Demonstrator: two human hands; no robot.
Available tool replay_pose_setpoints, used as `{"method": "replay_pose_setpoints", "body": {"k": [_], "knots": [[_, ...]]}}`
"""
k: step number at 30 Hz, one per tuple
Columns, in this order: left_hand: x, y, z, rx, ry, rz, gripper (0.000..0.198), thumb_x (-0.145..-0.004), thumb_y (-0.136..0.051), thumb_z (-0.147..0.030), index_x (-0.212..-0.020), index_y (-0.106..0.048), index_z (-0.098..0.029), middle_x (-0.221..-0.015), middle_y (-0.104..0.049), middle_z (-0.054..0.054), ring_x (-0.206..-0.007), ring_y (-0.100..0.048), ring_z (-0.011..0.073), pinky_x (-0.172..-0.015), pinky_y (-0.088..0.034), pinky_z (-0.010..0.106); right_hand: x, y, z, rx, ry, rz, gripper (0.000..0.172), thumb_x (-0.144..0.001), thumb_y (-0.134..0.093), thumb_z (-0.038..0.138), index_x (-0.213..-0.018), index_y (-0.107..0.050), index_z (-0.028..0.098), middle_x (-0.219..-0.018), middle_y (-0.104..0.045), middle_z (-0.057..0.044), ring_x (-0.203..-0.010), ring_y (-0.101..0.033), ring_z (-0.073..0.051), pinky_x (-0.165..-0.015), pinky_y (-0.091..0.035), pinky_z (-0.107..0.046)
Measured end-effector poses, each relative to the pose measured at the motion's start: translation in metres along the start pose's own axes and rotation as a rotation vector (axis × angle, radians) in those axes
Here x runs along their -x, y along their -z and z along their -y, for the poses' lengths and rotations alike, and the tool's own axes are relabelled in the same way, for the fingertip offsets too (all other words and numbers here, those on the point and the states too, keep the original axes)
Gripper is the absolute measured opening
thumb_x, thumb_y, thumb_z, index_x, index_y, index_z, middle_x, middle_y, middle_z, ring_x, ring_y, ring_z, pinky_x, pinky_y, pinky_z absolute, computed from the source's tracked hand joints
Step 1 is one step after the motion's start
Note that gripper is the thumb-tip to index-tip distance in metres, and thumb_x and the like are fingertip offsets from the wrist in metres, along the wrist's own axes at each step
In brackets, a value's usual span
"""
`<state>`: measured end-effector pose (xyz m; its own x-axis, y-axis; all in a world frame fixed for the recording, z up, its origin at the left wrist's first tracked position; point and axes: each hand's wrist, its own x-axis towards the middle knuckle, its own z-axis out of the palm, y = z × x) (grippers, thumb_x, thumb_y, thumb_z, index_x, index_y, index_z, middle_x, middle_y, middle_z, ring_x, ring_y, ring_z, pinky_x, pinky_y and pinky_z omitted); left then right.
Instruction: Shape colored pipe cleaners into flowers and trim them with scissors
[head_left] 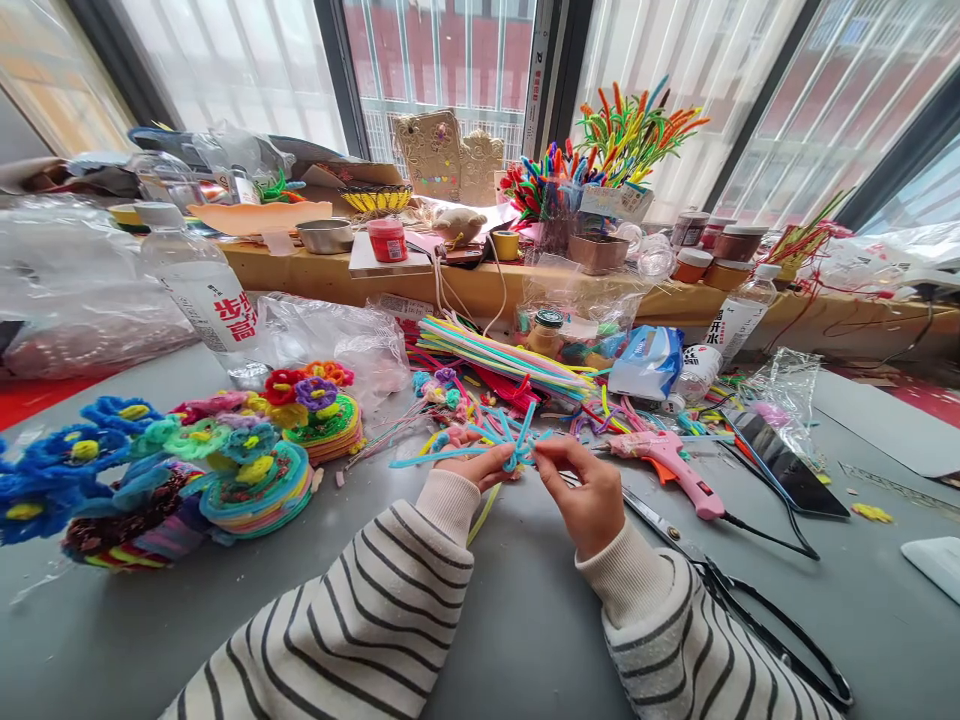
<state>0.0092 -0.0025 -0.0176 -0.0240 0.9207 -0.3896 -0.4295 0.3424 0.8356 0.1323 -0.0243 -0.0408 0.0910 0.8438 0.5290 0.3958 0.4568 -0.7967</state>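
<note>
Light-blue fuzzy pipe-cleaner cluster (513, 462) held above smooth grey tabletop (525, 610) | pinched at one side by left hand (472, 466), at the other by right hand (586, 492) | seemingly part-made: centre gathered, splayed ends left unshaped

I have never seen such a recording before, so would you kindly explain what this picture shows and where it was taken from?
There is no machine here: someone works bare-handed, and the single picture comes from a camera worn on that person's head, looking forward and down. The left hand and right hand each have a fingertip grip on a light-blue fuzzy-stem piece. On the grey table lie scissors, a pink glue gun and a dark flat device; fuzzy blue flowers stand at the left, and a bundle of pastel stems lies beyond the hands.
</note>
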Motion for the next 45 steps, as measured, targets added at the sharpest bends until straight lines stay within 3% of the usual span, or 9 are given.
{"method": "replay_pose_setpoints", "body": {"k": [4, 10, 21, 27, 33, 37, 42, 45], "knots": [[0.0020, -0.0006, -0.0017, 0.005, -0.018, -0.003, 0.035, -0.058, -0.057, 0.003, -0.069, -0.032, -0.018, -0.047, -0.055, -0.004, -0.043, -0.057, 0.0123, -0.043, -0.051, 0.024, 0.0013, 0.0012, 0.0032, 0.101, 0.142, 0.056, 0.012, -0.071, -0.050, 0.017, -0.078, -0.060, 0.019, -0.072, -0.063, -0.003, -0.059, -0.055, -0.014, -0.059, -0.046, -0.027], [0.0014, -0.0005, -0.0004, 0.034, -0.052, 0.018, 0.035, -0.057, -0.057, 0.005, -0.070, -0.033, -0.017, -0.047, -0.054, -0.005, -0.042, -0.056, 0.0121, -0.042, -0.050, 0.024, 0.0031, -0.0003, 0.0050, 0.080, 0.106, 0.032, 0.011, -0.072, -0.050, 0.018, -0.081, -0.057, 0.020, -0.067, -0.060, -0.002, -0.057, -0.056, -0.013, -0.057, -0.046, -0.026], [-0.0029, 0.0040, 0.0031, 0.006, -0.053, 0.061, 0.037, -0.056, -0.060, 0.003, -0.068, -0.032, -0.018, -0.045, -0.054, -0.006, -0.041, -0.056, 0.0112, -0.041, -0.050, 0.022, 0.0021, 0.0000, 0.0031, 0.341, 0.418, 0.093, 0.017, -0.072, -0.045, 0.011, -0.077, -0.058, 0.019, -0.064, -0.060, -0.004, -0.062, -0.053, -0.016, -0.058, -0.044, -0.029], [-0.0018, 0.0042, 0.0014, -0.005, 0.038, 0.084, 0.028, -0.060, -0.060, -0.004, -0.067, -0.035, -0.017, -0.045, -0.055, -0.003, -0.044, -0.057, 0.0116, -0.046, -0.051, 0.024, 0.0016, 0.0004, 0.0030, 0.424, 0.444, 0.074, 0.016, -0.073, -0.044, 0.010, -0.074, -0.058, 0.017, -0.061, -0.059, -0.004, -0.058, -0.052, -0.016, -0.056, -0.043, -0.028], [-0.0019, 0.0072, 0.0029, 0.008, 0.013, 0.128, 0.030, -0.049, -0.067, -0.003, -0.060, -0.041, -0.014, -0.048, -0.056, -0.002, -0.049, -0.057, 0.0111, -0.050, -0.051, 0.024, 0.0018, 0.0017, -0.0010, 0.423, 0.459, 0.095, 0.017, -0.075, -0.043, 0.013, -0.078, -0.059, 0.018, -0.064, -0.060, -0.006, -0.064, -0.052, -0.017, -0.059, -0.043, -0.029], [-0.0030, 0.0075, 0.0027, 0.049, -0.014, 0.157, 0.030, -0.048, -0.067, -0.001, -0.057, -0.041, -0.015, -0.047, -0.055, -0.005, -0.049, -0.056, 0.0110, -0.052, -0.051, 0.026, 0.0026, 0.0022, 0.0000, 0.355, 0.385, 0.098, 0.016, -0.075, -0.045, 0.016, -0.083, -0.059, 0.020, -0.072, -0.061, -0.005, -0.069, -0.053, -0.018, -0.063, -0.043, -0.030], [-0.0020, 0.0054, -0.0011, 0.062, 0.040, 0.049, 0.029, -0.055, -0.061, 0.001, -0.060, -0.038, -0.016, -0.051, -0.058, -0.001, -0.049, -0.058, 0.0125, -0.049, -0.050, 0.023, 0.0025, 0.0015, 0.0061, 0.130, 0.073, -0.013, 0.011, -0.073, -0.049, 0.023, -0.078, -0.057, 0.018, -0.070, -0.057, -0.004, -0.063, -0.052, -0.015, -0.056, -0.044, -0.026], [-0.0013, 0.0043, -0.0017, 0.059, 0.060, 0.043, 0.033, -0.056, -0.058, 0.004, -0.062, -0.034, -0.017, -0.051, -0.057, -0.002, -0.049, -0.059, 0.0124, -0.049, -0.050, 0.023, 0.0008, -0.0002, 0.0057, -0.030, -0.097, 0.042, 0.012, -0.071, -0.051, 0.027, -0.067, -0.056, 0.017, -0.064, -0.055, -0.002, -0.058, -0.051, -0.013, -0.052, -0.043, -0.024]]}}
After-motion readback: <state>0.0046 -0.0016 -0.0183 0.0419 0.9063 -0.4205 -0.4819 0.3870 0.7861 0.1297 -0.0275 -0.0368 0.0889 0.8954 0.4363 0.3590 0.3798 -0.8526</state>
